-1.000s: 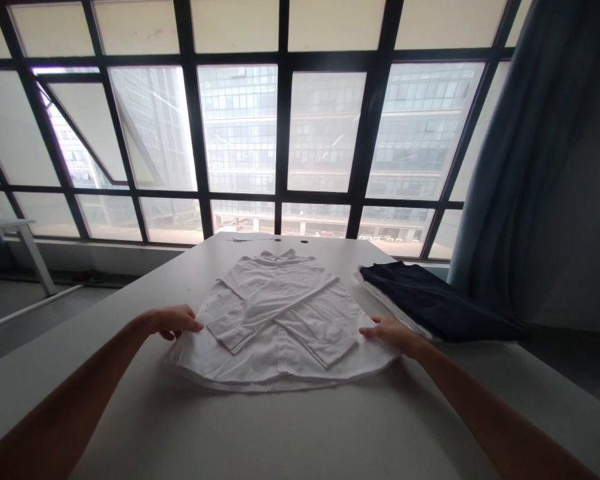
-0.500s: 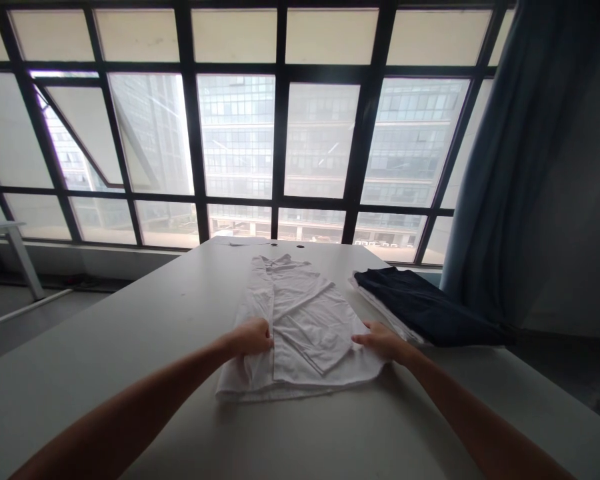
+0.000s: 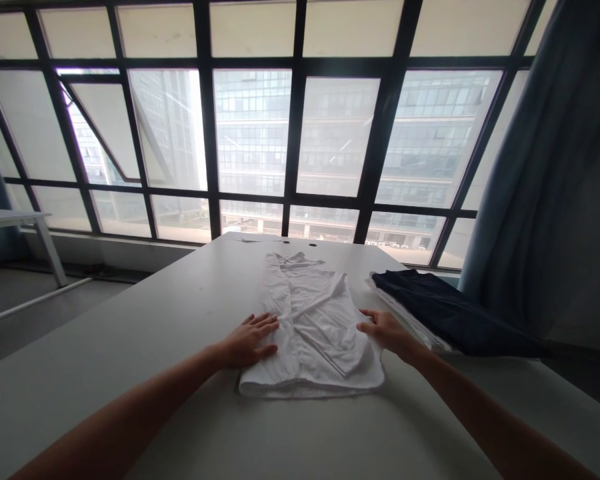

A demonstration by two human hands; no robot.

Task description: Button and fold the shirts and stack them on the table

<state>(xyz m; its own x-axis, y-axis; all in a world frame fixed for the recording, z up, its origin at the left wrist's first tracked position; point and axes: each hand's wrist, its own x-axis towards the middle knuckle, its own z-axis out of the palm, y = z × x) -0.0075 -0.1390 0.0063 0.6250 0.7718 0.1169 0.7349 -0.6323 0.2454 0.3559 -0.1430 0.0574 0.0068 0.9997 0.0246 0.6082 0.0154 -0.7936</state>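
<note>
A white shirt (image 3: 307, 333) lies on the white table (image 3: 180, 320), its collar end away from me and its hem toward me. One sleeve is laid across the front, with wrinkles around it. My left hand (image 3: 250, 340) rests flat on the shirt's left edge, fingers spread. At the opposite edge, my right hand (image 3: 387, 331) pinches the white fabric between thumb and fingers, and the cloth there is drawn up a little.
To the right lies a dark navy folded garment (image 3: 445, 310) on top of white folded cloth (image 3: 410, 320). A blue-grey curtain (image 3: 515, 167) hangs beyond it. Large windows stand behind the table, and another white table (image 3: 15, 217) is at the far left.
My left hand has let go of the shirt's front edge and now lies flat, fingers spread, on its left side. The right edge is pulled inward and raised by my right hand. The view has shifted left.
</note>
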